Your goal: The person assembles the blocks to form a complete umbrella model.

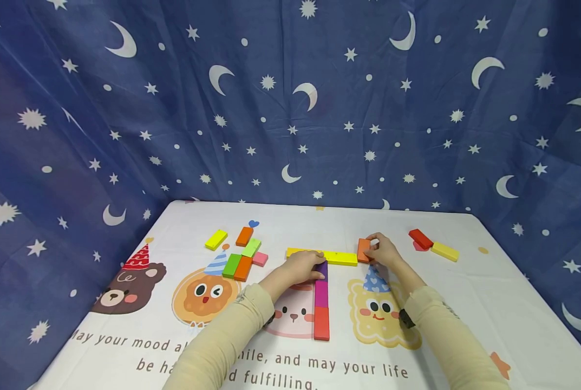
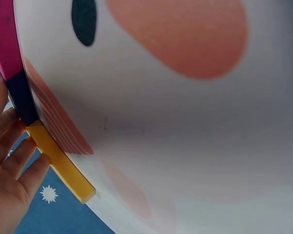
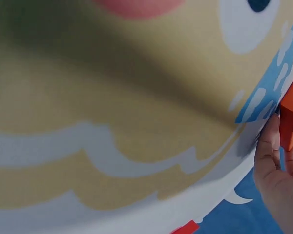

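Note:
Wooden blocks form a T shape on the table, seen in the head view. Its top bar has an amber block (image 1: 292, 252) at the left and a yellow block (image 1: 341, 259) at the right. Down from it run a purple block (image 1: 322, 272), a magenta block (image 1: 321, 294) and a red block (image 1: 321, 324). My left hand (image 1: 300, 267) lies over the corner, its extended fingers touching the amber and purple blocks. An orange block (image 1: 363, 250) stands at the yellow block's right end, and my right hand (image 1: 384, 253) pinches it between thumb and fingers.
Left of the T, several loose blocks lie grouped, among them a green block (image 1: 232, 266) and a pink block (image 1: 260, 259). A yellow block (image 1: 216, 239) sits farther left. At the right lie a dark red block (image 1: 420, 239) and a pale yellow block (image 1: 444, 251). A starry curtain (image 1: 290, 108) hangs behind.

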The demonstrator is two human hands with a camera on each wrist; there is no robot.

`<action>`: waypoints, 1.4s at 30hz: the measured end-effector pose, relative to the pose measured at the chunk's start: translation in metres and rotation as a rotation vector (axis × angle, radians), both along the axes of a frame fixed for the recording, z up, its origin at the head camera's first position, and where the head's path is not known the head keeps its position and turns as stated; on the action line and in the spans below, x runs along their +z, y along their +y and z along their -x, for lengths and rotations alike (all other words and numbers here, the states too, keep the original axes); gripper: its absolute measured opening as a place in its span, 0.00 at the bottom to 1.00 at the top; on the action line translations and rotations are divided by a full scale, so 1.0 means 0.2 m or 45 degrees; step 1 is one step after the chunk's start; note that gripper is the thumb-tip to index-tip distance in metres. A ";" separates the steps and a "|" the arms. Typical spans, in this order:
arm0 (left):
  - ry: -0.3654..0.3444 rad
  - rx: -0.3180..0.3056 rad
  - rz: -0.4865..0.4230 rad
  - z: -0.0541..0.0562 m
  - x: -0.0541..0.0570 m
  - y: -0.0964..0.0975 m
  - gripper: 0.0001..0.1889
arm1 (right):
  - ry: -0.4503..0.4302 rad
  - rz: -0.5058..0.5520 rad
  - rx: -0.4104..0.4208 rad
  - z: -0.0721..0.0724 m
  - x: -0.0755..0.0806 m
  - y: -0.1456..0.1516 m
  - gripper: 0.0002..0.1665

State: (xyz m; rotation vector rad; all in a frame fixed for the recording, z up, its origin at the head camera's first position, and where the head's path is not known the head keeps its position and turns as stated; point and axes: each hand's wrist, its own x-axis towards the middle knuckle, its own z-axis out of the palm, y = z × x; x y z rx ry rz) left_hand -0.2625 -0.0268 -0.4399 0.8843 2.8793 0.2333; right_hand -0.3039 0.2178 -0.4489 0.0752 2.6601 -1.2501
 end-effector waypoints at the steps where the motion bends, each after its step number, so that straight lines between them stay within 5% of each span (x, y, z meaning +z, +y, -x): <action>1: -0.001 0.001 0.000 0.00 0.00 0.00 0.28 | 0.015 -0.021 0.002 0.00 0.00 0.00 0.25; 19: 0.012 -0.007 -0.005 -0.01 0.00 0.00 0.28 | 0.105 -0.150 0.168 0.01 -0.02 0.02 0.23; 42: 0.012 -0.019 -0.029 -0.01 0.00 -0.01 0.28 | 0.073 -0.139 0.156 0.02 -0.03 0.02 0.24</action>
